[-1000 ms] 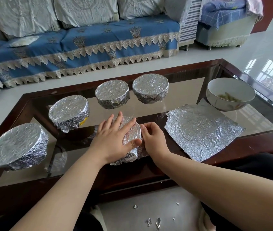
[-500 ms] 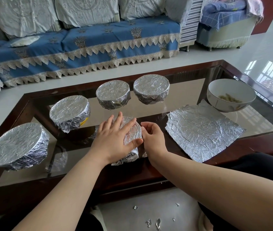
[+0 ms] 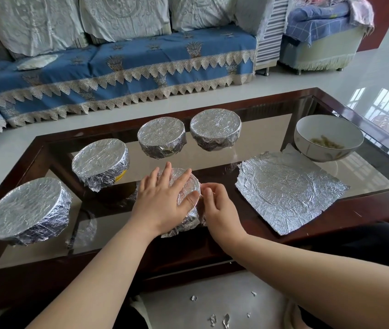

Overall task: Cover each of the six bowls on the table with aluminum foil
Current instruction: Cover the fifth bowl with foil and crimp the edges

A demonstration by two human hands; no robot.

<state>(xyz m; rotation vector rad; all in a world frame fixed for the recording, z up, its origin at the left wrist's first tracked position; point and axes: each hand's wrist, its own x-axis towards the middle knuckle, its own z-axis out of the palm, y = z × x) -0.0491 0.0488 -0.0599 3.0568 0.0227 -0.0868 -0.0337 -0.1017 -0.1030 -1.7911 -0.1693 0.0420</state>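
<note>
Now we press our left hand (image 3: pixel 162 200), fingers spread flat, on the foil top of the near bowl (image 3: pixel 188 186) at the table's (image 3: pixel 367 210) front edge, while our right hand (image 3: pixel 219 205) pinches the foil at its right rim. Four wrapped bowls (image 3: pixel 214 129) curve behind; the white bowl (image 3: pixel 328 136) sits uncovered beside a loose foil sheet (image 3: pixel 286 188).

No readable text, labels, brands, numbers or signs anywhere: none on foil-covered bowls, foil sheet, open bowl, surface or sofa cover. Woven motifs only, no lettering.
</note>
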